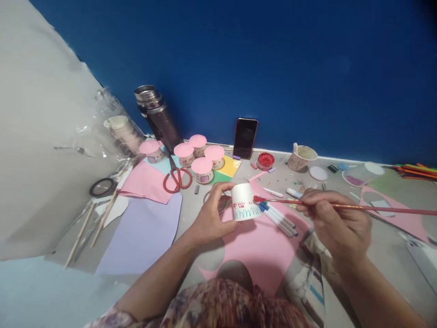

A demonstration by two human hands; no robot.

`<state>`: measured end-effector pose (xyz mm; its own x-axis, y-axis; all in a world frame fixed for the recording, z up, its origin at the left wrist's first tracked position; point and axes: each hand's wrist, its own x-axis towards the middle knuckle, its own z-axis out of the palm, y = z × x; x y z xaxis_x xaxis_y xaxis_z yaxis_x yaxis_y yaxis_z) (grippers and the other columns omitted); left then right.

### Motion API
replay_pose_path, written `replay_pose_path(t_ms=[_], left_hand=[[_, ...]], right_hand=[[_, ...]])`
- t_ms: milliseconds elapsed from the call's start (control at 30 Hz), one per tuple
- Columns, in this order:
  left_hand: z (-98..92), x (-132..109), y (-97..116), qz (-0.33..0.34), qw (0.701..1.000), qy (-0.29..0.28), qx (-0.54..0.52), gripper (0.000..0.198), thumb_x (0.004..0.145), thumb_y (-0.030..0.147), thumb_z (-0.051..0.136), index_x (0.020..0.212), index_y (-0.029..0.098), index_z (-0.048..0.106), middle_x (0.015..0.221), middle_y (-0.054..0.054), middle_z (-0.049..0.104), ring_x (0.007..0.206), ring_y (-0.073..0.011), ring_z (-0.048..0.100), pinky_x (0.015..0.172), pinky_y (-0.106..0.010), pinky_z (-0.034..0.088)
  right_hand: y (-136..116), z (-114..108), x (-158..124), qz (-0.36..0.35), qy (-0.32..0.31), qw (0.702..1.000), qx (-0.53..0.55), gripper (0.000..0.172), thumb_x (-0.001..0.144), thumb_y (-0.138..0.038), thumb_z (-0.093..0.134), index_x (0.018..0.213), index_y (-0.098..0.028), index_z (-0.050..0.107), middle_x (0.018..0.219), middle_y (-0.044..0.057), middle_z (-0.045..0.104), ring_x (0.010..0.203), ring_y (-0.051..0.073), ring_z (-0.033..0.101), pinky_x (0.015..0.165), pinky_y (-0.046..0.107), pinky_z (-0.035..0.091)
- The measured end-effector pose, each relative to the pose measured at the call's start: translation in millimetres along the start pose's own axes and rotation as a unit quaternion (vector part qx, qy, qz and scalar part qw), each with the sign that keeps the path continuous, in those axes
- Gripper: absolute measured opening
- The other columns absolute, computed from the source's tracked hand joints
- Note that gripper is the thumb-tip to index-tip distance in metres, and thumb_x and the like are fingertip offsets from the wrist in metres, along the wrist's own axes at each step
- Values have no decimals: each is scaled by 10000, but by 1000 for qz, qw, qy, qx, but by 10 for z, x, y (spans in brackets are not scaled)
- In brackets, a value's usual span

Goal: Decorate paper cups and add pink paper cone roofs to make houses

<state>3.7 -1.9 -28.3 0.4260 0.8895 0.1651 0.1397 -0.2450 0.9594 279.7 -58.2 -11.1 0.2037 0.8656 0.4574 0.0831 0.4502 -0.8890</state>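
Observation:
A white paper cup, its wider rim to the left of my view hidden in part, is gripped by my left hand above pink paper. Red marks and a wavy teal line run around its side. My right hand is closed around a long red paintbrush. The brush's red-painted tip is at the cup's right side, touching it or very near. Under the cup and brush lie several white markers on the pink sheet. An open pot of red paint stands behind.
Several small cups with pink paper tops stand behind my left hand, by red-handled scissors and a dark flask. A phone leans on the blue wall. At right are a speckled cup and colored pencils.

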Motion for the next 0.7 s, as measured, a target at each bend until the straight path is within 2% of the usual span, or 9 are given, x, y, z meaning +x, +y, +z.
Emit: replay_pose_path(t_ms=[167, 300, 500, 567, 700], left_hand=[[5, 5, 19, 9, 999, 7, 34, 662, 755, 208, 806, 1340, 279, 505, 1382, -106, 532, 1280, -298, 589, 1079, -468, 515], [1, 4, 31, 21, 998, 0, 58, 661, 757, 211, 796, 1343, 281, 498, 1362, -99, 527, 1265, -291, 587, 1057, -462, 520], [-9, 10, 28, 26, 998, -3, 61, 694, 737, 202, 793, 1357, 281, 492, 1365, -107, 524, 1278, -304, 572, 1057, -468, 517], [-6, 13, 32, 22, 998, 1, 54, 691, 728, 198, 795, 1348, 279, 502, 1362, -111, 528, 1286, -313, 567, 1063, -474, 515], [11, 12, 19, 18, 999, 6, 30, 671, 729, 183, 796, 1334, 281, 523, 1365, -108, 535, 1307, -319, 564, 1087, -478, 510]], right_hand=[[-31, 42, 7, -10, -3, 1000, 0, 136, 1016, -263, 669, 1005, -233, 801, 832, 48, 741, 823, 203, 678, 698, 330, 526], [-35, 62, 1, -46, -44, 998, -26, 175, 1022, -205, 628, 1042, -237, 799, 863, 52, 754, 853, 215, 692, 694, 335, 545], [-55, 55, 34, -67, -83, 993, -58, 187, 1012, -194, 615, 1028, -237, 797, 815, 47, 746, 771, 220, 686, 721, 382, 561], [-66, 47, 40, -65, -74, 993, -58, 181, 1010, -206, 624, 1010, -242, 802, 818, 54, 747, 787, 228, 689, 708, 384, 554], [-92, 41, 33, -36, -8, 999, -21, 134, 995, -273, 679, 973, -246, 808, 832, 68, 743, 820, 238, 689, 680, 374, 540]])
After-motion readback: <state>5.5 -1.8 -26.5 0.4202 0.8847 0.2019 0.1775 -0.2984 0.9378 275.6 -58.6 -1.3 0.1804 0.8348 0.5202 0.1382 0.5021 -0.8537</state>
